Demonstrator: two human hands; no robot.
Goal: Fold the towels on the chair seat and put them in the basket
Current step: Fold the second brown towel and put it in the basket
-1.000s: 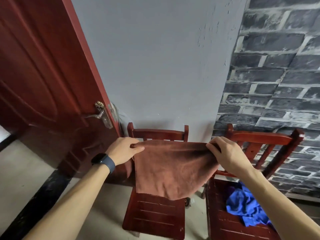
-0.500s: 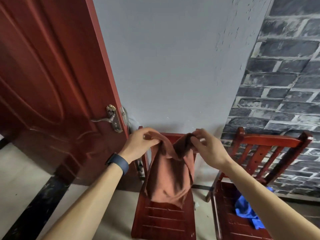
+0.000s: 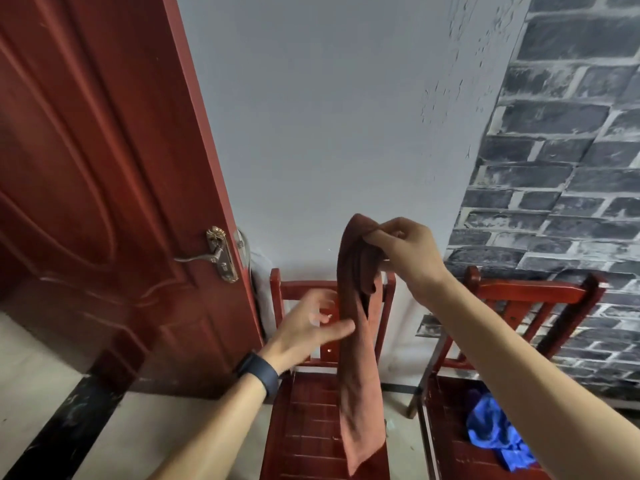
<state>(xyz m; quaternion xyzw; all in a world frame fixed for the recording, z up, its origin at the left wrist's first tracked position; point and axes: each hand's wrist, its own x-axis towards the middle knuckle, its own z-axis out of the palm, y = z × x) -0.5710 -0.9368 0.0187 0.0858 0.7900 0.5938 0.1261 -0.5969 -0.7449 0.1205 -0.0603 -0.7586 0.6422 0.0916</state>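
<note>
Brown towel (image 3: pixel 360 368), right grip (image 3: pixel 405 251) pinching its top

Right hand (image 3: pixel 403 252) high; left hand (image 3: pixel 306 329) lower

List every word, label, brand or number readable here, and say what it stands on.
None: no readable text anywhere in this view.
The watch shows only its dark band; no display is visible.
The door handle plate, the brown towel and the blue towel show no lettering.

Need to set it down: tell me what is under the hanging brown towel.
Under the brown towel, held by the right hand, is the left chair's slatted seat; the slats behind the cloth are hidden.
</note>
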